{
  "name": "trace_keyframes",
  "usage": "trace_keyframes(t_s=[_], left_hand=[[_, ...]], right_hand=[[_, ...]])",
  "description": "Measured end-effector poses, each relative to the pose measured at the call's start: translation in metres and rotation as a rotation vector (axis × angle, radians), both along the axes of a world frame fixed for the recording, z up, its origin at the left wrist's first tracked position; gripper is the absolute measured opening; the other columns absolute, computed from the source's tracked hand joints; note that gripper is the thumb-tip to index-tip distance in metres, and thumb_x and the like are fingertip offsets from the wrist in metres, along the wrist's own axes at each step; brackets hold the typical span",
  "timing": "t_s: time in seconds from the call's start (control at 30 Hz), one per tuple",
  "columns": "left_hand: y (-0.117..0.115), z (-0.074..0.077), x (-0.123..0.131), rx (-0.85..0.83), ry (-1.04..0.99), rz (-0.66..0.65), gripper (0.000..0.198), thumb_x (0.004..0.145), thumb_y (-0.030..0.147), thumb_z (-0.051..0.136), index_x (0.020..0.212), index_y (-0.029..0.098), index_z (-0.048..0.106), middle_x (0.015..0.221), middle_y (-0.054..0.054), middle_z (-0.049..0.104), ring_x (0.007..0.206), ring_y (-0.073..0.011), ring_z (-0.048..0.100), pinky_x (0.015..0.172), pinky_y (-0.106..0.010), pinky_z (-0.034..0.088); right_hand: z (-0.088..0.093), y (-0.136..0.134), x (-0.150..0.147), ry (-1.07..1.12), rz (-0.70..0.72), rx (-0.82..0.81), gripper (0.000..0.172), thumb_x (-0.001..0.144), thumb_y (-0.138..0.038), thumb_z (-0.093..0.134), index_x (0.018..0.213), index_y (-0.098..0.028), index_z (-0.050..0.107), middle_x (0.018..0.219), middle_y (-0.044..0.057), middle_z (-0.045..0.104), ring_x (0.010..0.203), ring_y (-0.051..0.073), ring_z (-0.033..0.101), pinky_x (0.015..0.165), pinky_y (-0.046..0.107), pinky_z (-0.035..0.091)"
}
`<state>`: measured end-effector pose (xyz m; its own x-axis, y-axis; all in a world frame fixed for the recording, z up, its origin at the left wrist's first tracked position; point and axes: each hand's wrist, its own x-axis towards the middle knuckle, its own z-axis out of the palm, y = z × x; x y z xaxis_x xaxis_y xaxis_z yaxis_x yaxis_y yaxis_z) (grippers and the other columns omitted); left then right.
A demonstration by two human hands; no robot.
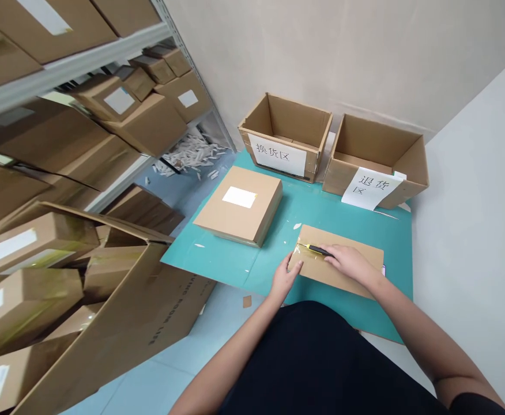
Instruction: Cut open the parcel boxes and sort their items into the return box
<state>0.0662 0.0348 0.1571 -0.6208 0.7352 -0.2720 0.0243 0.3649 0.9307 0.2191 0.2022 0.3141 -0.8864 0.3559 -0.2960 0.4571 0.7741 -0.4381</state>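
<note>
A flat brown cardboard box [343, 273] lies on the teal tabletop [235, 267] in front of me. My left hand [285, 279] grips its left end, thumb on the top face and fingers along the edge. In my right hand [350, 262] is a box cutter [318, 249] with a black and yellow body. Its thin tip points left and rests at the taped left end of the box, just beyond my left thumb. A larger carton [244, 222] with a white label sits to the left, apart from both hands.
Two open-topped cartons, one on the left [252, 153] and one on the right [334, 178], stand at the table's back with handwritten paper signs. Shelving [71, 60] with boxes and a big carton [149, 300] full of parcels are on the left. A wall [473, 202] borders the right.
</note>
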Motion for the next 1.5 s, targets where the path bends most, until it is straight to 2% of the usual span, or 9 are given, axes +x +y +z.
trace_keyframes(t_s=[0.27, 0.5, 0.7, 1.0, 1.17, 1.3, 1.5], left_hand=[[-0.001, -0.002, 0.005, 0.023, -0.034, 0.041, 0.058, 0.082, 0.051, 0.068, 0.129, 0.018, 0.065, 0.130, -0.012, 0.069, 0.119, -0.0298, 0.065, 0.105, -0.041, 0.049], [-0.001, -0.005, 0.006, 0.014, -0.011, 0.028, 0.058, 0.083, 0.051, 0.067, 0.130, 0.017, 0.064, 0.132, -0.013, 0.068, 0.120, -0.0306, 0.065, 0.105, -0.044, 0.049], [-0.002, -0.004, 0.006, -0.013, -0.007, 0.029, 0.057, 0.084, 0.050, 0.065, 0.131, 0.017, 0.064, 0.133, -0.011, 0.068, 0.122, -0.0291, 0.064, 0.107, -0.042, 0.048], [-0.003, -0.006, 0.009, -0.009, 0.002, 0.063, 0.055, 0.085, 0.048, 0.065, 0.130, 0.017, 0.064, 0.131, -0.011, 0.069, 0.122, -0.0289, 0.064, 0.107, -0.042, 0.048], [-0.002, -0.002, 0.009, -0.003, 0.021, 0.052, 0.055, 0.086, 0.049, 0.062, 0.131, 0.016, 0.063, 0.133, -0.013, 0.067, 0.124, -0.0291, 0.063, 0.108, -0.042, 0.047], [-0.001, 0.001, 0.009, -0.025, 0.022, 0.042, 0.056, 0.087, 0.048, 0.060, 0.132, 0.014, 0.062, 0.133, -0.013, 0.067, 0.123, -0.0286, 0.063, 0.108, -0.041, 0.046], [-0.001, 0.001, 0.009, -0.011, 0.046, 0.047, 0.051, 0.088, 0.046, 0.060, 0.130, 0.018, 0.063, 0.132, -0.011, 0.068, 0.122, -0.0278, 0.063, 0.106, -0.041, 0.048]], right_hand=[[-0.007, 0.008, -0.005, -0.024, 0.170, 0.024, 0.049, 0.102, -0.024, 0.046, 0.150, -0.032, 0.048, 0.129, 0.006, 0.071, 0.115, 0.025, 0.066, 0.095, 0.038, 0.053], [-0.012, 0.005, -0.004, -0.078, 0.198, 0.127, 0.050, 0.102, -0.023, 0.044, 0.152, -0.029, 0.045, 0.104, 0.009, 0.074, 0.094, 0.024, 0.069, 0.080, 0.033, 0.052], [-0.013, 0.001, -0.003, -0.082, 0.196, 0.165, 0.051, 0.102, -0.025, 0.043, 0.153, -0.032, 0.043, 0.096, 0.007, 0.071, 0.086, 0.023, 0.066, 0.076, 0.032, 0.049], [-0.020, 0.006, 0.009, -0.066, 0.187, 0.136, 0.053, 0.102, -0.024, 0.041, 0.153, -0.034, 0.042, 0.092, 0.006, 0.070, 0.083, 0.022, 0.066, 0.075, 0.031, 0.049], [-0.026, 0.011, 0.015, -0.047, 0.218, 0.133, 0.052, 0.103, -0.024, 0.041, 0.154, -0.033, 0.041, 0.097, 0.007, 0.070, 0.086, 0.021, 0.066, 0.076, 0.030, 0.048], [-0.029, 0.008, 0.015, -0.042, 0.197, 0.163, 0.051, 0.103, -0.025, 0.042, 0.153, -0.034, 0.043, 0.093, 0.006, 0.068, 0.083, 0.020, 0.063, 0.076, 0.029, 0.047], [-0.027, 0.003, 0.014, -0.053, 0.182, 0.172, 0.048, 0.103, -0.027, 0.043, 0.151, -0.034, 0.046, 0.093, 0.006, 0.069, 0.081, 0.020, 0.063, 0.074, 0.030, 0.048]])
